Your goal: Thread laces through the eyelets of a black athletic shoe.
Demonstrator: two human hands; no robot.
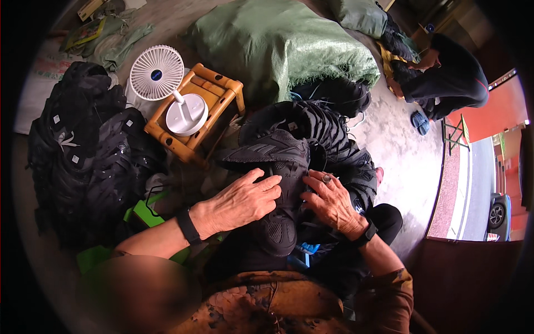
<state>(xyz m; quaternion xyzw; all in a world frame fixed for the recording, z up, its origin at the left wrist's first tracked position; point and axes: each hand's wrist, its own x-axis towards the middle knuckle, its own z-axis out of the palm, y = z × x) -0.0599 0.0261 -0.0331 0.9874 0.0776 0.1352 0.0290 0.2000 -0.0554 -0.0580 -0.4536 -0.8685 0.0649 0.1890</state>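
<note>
A black shoe upper [290,183] with ribbed panels lies over my lap, its rounded mesh toe toward me. My left hand [242,201] grips its left side with fingers bent, the fingertips on the dark material. At its right edge my right hand [332,205], a ring on one finger, curls round the material; part of its grip is hidden beneath the fingers. Just beyond, another dark piece with striped ribs [261,151] lies crosswise against the upper. A long row of stacked black shoe uppers [328,131] stretches behind it to the right.
More black uppers [100,139] are heaped at left. A white fan [189,114] stands on a bamboo stool [225,83]. A green woven sheet [250,42] covers a bulky pile. Far right, a person [450,75] bends over dark items near blue slippers [420,122]; a road lies outside.
</note>
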